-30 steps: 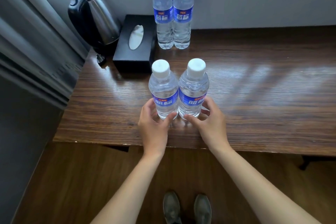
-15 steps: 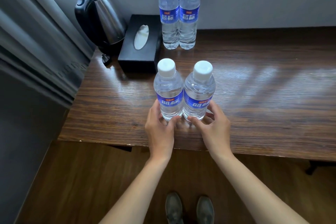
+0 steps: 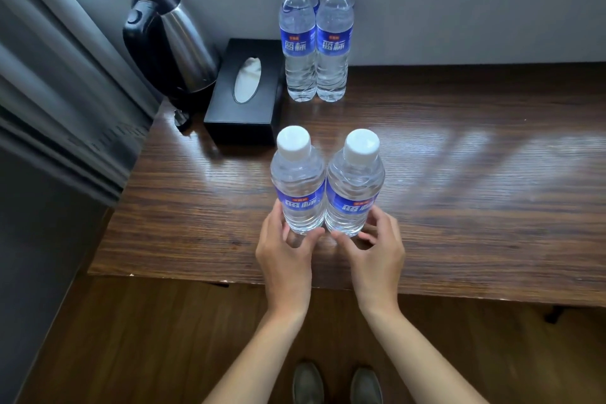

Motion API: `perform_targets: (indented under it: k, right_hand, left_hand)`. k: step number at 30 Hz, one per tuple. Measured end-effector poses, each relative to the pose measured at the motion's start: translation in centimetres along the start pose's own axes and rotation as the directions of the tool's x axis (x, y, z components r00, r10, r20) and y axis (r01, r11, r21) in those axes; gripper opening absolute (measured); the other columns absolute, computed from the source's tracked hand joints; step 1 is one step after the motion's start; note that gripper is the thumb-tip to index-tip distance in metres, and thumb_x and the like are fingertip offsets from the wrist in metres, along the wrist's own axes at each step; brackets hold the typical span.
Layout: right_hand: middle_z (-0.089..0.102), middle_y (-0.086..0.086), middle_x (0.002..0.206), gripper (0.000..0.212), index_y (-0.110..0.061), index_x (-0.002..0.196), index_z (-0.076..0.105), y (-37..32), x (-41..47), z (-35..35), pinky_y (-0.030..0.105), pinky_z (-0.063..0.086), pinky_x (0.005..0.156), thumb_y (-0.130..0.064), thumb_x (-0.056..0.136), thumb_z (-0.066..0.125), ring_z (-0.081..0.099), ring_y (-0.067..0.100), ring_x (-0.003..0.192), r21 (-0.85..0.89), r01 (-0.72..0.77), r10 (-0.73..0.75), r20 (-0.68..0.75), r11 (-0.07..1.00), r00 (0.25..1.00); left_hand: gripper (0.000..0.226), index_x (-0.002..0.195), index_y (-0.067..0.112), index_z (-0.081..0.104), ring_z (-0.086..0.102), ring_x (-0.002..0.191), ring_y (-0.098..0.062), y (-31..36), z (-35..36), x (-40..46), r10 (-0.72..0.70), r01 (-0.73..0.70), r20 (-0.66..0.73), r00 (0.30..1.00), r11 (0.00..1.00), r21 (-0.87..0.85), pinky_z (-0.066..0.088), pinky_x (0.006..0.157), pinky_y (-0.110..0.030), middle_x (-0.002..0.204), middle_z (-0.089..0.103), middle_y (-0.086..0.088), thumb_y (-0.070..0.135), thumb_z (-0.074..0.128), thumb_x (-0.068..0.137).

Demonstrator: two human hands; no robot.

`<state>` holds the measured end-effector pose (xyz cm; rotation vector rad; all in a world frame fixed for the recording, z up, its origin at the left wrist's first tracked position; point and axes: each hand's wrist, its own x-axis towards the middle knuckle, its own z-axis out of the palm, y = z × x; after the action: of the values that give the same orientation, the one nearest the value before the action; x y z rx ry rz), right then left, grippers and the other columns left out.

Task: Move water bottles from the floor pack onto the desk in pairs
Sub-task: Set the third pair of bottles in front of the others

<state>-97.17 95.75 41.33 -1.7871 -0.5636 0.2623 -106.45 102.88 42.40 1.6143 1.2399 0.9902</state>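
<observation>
On the desk (image 3: 459, 207) two upright water bottles (image 3: 296, 187) stand side by side, touching, near the front edge. The left hand (image 3: 283, 252) cups the left bottle's base; the right hand (image 3: 377, 252) curls loosely at the right one's base. Behind stand a kettle (image 3: 170, 43), a tissue box (image 3: 244, 98) holding tissues, and four more bottles (image 3: 314, 43).

Both hands fwd, left hand (image 3: 284, 251) & right hand (image 3: 377, 252) curled, fingers part-spread.
</observation>
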Motion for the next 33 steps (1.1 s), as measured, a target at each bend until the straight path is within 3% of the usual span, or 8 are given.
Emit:
perform_targets:
  k: [6, 10, 13, 16, 21, 33]
  right_hand:
    - [0.061, -0.008, 0.109, 0.059, -0.024, 0.120, 0.060, 0.5, 1.1, 0.9, 0.014, 0.051, 0.083, -0.018, 0.067, 0.086, 0.061, 0.005, 0.100, -0.020, 0.016, -0.017, -0.018, 1.000, 1.000]
    - [0.061, -0.011, 0.106, 0.058, -0.022, 0.118, 0.061, 0.5, 2.8, 1.7, 0.016, 0.049, 0.086, -0.021, 0.066, 0.086, 0.062, 0.006, 0.097, -0.052, 0.020, -0.021, -0.007, 0.998, 1.000]
    - [0.059, -0.013, 0.103, 0.056, -0.021, 0.116, 0.062, 0.2, 4.3, 2.3, 0.007, 0.045, 0.083, -0.020, 0.066, 0.086, 0.062, 0.003, 0.094, -0.048, 0.026, -0.026, 0.000, 0.999, 1.000]
    - [0.060, -0.010, 0.103, 0.056, -0.020, 0.115, 0.062, 0.2, 5.8, 2.8, 0.003, 0.043, 0.082, -0.020, 0.065, 0.087, 0.061, 0.001, 0.093, -0.043, 0.016, -0.016, 0.010, 0.999, 1.000]
    - [0.059, -0.011, 0.100, 0.057, -0.019, 0.114, 0.062, 0.3, 8.4, 4.1, 0.009, 0.047, 0.082, -0.022, 0.063, 0.088, 0.061, 0.004, 0.091, -0.058, 0.025, -0.024, 0.009, 0.998, 1.000]
    - [0.059, -0.012, 0.101, 0.056, -0.022, 0.112, 0.062, 0.6, 13.0, 6.4, 0.012, 0.048, 0.083, -0.020, 0.063, 0.088, 0.062, 0.003, 0.093, -0.032, 0.010, -0.011, -0.014, 0.999, 1.000]
  left_hand:
    - [0.060, 0.126, 0.021, 0.062, 0.064, 0.110, -0.002, 0.1, 0.9, 0.7, -0.022, 0.021, -0.028, 0.999, 0.999, -0.038, 0.048, 0.090, -0.010, 0.116, 0.067, 0.009, 0.009, 0.084, 0.072]
    - [0.056, 0.124, 0.020, 0.062, 0.064, 0.111, -0.005, -0.1, 1.5, 2.4, -0.019, 0.018, -0.027, 0.999, 0.999, -0.034, 0.053, 0.096, -0.023, 0.116, 0.067, 0.007, 0.010, 0.083, 0.073]
    - [0.052, 0.120, 0.019, 0.063, 0.066, 0.107, -0.006, -0.2, 2.0, 4.1, -0.015, 0.015, -0.019, 1.000, 1.000, -0.019, 0.056, 0.093, -0.033, 0.113, 0.068, 0.007, 0.011, 0.083, 0.073]
    - [0.050, 0.119, 0.021, 0.063, 0.066, 0.107, -0.004, -0.3, 2.7, 5.9, -0.024, 0.024, 0.007, 1.000, 1.000, -0.020, 0.056, 0.093, -0.033, 0.113, 0.069, 0.008, 0.012, 0.083, 0.074]
    - [0.053, 0.119, 0.017, 0.063, 0.068, 0.102, -0.012, -0.4, 4.1, 8.6, -0.017, 0.017, -0.014, 1.000, 0.999, -0.038, 0.055, 0.091, -0.035, 0.110, 0.069, 0.002, 0.005, 0.083, 0.071]
    - [0.056, 0.120, 0.018, 0.063, 0.065, 0.099, -0.010, -0.1, 6.4, 13.4, 0.016, -0.016, -0.009, 1.000, 0.999, 0.033, 0.054, 0.089, -0.036, 0.109, 0.066, 0.004, 0.001, 0.082, 0.070]
